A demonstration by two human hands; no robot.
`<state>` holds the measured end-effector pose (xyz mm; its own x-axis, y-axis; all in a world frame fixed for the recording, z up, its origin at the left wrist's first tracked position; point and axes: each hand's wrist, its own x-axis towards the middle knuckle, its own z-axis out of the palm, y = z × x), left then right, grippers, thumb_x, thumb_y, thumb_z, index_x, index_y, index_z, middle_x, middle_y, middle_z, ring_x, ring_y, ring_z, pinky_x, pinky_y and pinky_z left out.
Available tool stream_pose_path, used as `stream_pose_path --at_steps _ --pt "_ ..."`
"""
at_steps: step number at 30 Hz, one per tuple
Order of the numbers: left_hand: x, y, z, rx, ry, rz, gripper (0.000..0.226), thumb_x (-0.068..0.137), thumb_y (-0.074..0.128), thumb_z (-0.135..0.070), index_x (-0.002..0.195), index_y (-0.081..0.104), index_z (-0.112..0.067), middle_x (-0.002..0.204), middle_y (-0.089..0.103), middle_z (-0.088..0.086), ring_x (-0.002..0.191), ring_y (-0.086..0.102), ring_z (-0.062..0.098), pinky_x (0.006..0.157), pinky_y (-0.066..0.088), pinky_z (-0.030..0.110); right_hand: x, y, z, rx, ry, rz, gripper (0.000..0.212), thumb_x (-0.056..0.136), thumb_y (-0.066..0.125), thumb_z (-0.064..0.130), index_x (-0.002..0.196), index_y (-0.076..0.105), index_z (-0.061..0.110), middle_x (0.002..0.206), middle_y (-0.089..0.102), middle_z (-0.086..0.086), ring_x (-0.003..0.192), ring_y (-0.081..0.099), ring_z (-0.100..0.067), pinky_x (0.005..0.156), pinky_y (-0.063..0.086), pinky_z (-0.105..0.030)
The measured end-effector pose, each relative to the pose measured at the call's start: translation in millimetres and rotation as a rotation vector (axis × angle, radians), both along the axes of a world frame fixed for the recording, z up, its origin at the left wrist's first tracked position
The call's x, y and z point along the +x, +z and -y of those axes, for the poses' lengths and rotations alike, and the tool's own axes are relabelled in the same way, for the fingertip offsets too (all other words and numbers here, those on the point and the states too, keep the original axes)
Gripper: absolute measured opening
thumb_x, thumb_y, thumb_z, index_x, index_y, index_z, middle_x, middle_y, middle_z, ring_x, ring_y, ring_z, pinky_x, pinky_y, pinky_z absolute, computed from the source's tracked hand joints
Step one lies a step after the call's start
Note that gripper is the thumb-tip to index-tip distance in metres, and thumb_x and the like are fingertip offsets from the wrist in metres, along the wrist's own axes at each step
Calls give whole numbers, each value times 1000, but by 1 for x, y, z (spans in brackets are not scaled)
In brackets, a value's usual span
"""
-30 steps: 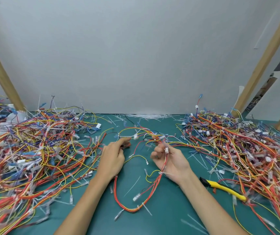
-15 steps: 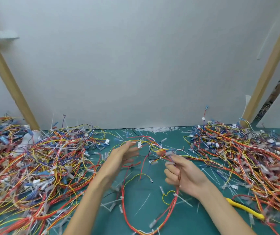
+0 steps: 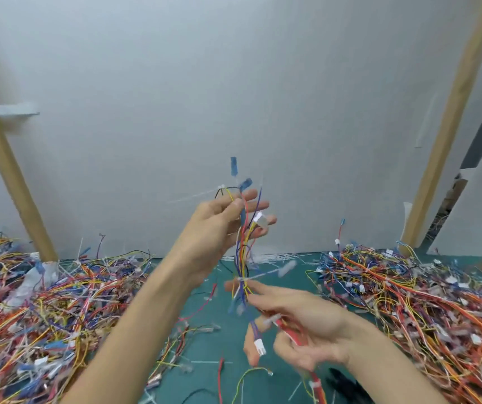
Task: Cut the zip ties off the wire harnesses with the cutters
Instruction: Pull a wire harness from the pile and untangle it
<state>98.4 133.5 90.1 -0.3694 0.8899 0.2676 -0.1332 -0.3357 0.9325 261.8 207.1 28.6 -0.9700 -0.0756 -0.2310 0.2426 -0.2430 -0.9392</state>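
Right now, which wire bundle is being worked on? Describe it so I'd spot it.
Over the green table, between the left heap and right heap, two hands are raised. The wire harness runs upright from the left hand to the right hand; it alone is held aloft.

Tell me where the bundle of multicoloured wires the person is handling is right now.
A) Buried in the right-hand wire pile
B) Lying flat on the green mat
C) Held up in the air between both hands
C: the left hand grips the top of the multicoloured wire harness, while the right hand pinches it lower down, well above the green mat.
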Motion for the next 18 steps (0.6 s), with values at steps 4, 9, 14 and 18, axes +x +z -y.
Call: stream_pose_path --at_steps 4,9,14,18 --pt "0 -86 -14 -94 115 272 31 104 39 -15 126 51 4 103 71 15 74 74 21 67 59 23 -18 -58 16 36 -248 129 22 105 42 27 126 38 26 89 71 -14 45 63 -16 29 34 -18" --pt "-14 -167 -17 -178 172 259 30 103 37 -29 128 54 -27 119 70 3 84 72 18 61 53 22 -39 -114 15 694 -582 129 33 94 53 12 120 49 32 69 67 6 40 58 -12 37 45 -23" --pt "-33 -182 -19 -166 158 180 34 105 31 -18 135 44 -27 122 66 9 82 70 14 69 51 21 -60 -115 -1 944 -488 128 25 86 57 12 103 64 29 56 61 7 40 59 -8 39 45 -19" --pt "-37 -187 -19 -165 121 215 34 101 36 -20 132 47 -31 119 68 5 82 71 13 74 53 23 -59 -110 -18 698 -377 139 23 94 62 15 117 61 18 68 60 0 50 65 -16 44 51 -22"
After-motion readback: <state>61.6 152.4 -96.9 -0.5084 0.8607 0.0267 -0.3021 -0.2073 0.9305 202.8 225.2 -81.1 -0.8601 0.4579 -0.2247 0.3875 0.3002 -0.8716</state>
